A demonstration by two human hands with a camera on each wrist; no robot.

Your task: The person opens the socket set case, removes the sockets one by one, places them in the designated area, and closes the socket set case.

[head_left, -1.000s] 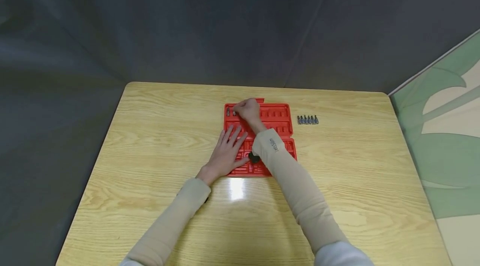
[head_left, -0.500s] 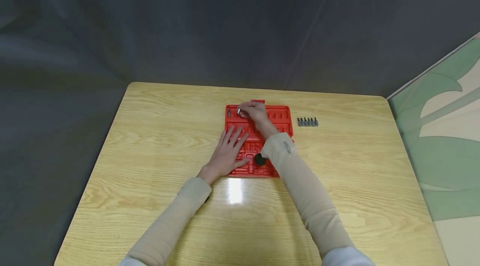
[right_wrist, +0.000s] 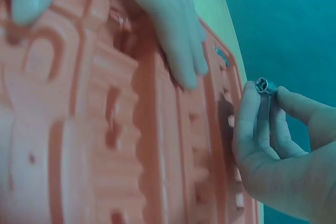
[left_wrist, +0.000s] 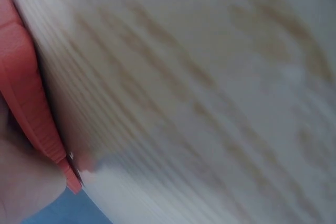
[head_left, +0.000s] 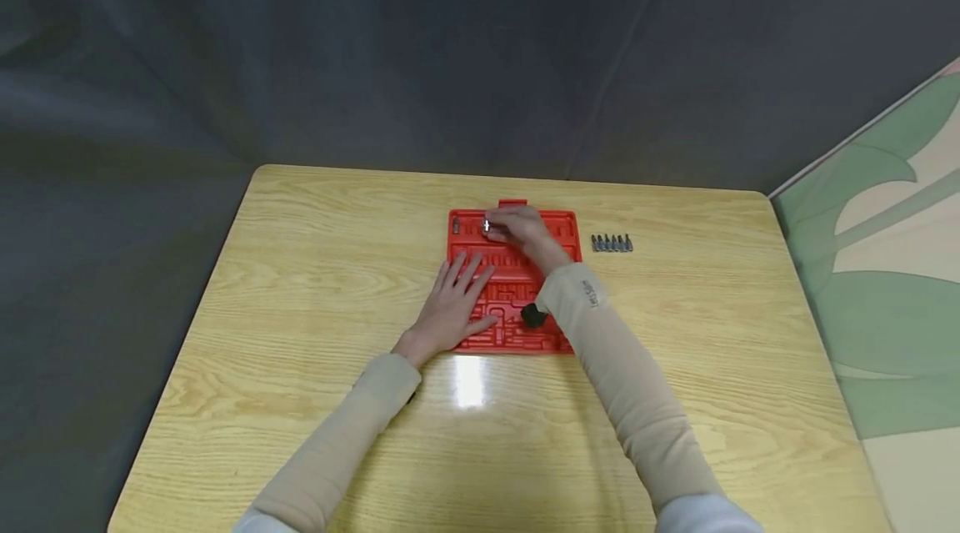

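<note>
Nearest the person, the left hand (head_left: 454, 304) lies flat on the near left part of the red tray (head_left: 558, 224), fingers straight and spread, pressing it down on the wooden table (head_left: 315, 266). That steadying seems worth keeping, since the light moulded tray would likely slide under any sideways push. A small black knob (head_left: 533, 315) sits on the tray's near part, just beside the right sleeve (head_left: 622, 383), which should stay lifted clear of it. Farther off, the right hand (head_left: 525, 231) hovers over the tray's far row of slots, thumb and fingers pinching a small metal bit (right_wrist: 262, 87) held upright above the tray, not yet seated. To do this well, the bit probably needs turning so it lies along a slot, lining up over an empty recess, then pressing straight down. One bit (head_left: 455, 224) already sits at the far left corner of that row. To the right of the tray, well apart from both hands, a row of loose bits (head_left: 612, 243) lies on the table.
</note>
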